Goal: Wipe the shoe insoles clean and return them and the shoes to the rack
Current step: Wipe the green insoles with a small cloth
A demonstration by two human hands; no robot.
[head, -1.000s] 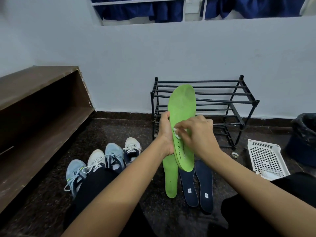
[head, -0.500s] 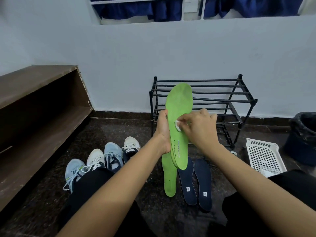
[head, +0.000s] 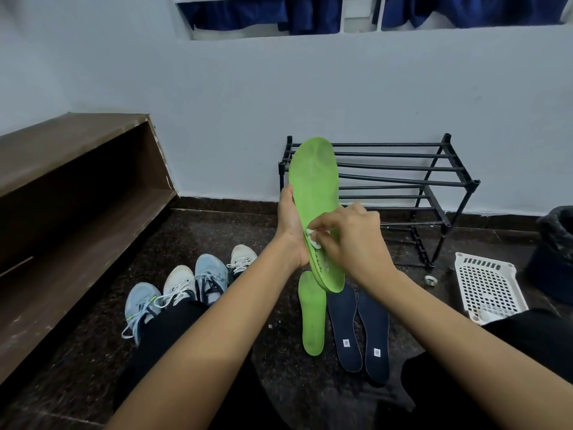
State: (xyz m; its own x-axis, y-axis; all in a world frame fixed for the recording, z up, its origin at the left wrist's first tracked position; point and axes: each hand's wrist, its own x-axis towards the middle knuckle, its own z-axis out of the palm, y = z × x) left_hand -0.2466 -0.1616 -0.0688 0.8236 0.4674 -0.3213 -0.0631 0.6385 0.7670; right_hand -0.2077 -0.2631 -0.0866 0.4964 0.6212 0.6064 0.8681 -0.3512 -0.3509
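My left hand [head: 290, 226] grips a green insole [head: 314, 178] by its left edge and holds it upright in front of the black shoe rack [head: 403, 181]. My right hand [head: 350, 240] pinches a small white wipe [head: 311, 235] and presses it on the lower middle of that insole. A second green insole [head: 311, 315] lies on the dark floor below. Two navy insoles [head: 359, 330] lie side by side to its right. Several light blue and white sneakers [head: 186, 290] stand in a row at the left, partly hidden by my knee.
A brown wooden bench shelf [head: 77, 187] runs along the left. A white perforated basket [head: 486, 287] sits on the floor at the right, with a dark bin [head: 555, 249] behind it. A small tape roll [head: 431, 280] lies near the rack's foot.
My right hand with the wipe moved up the insole and has come back down towards its lower middle. My left hand keeps the same hold.
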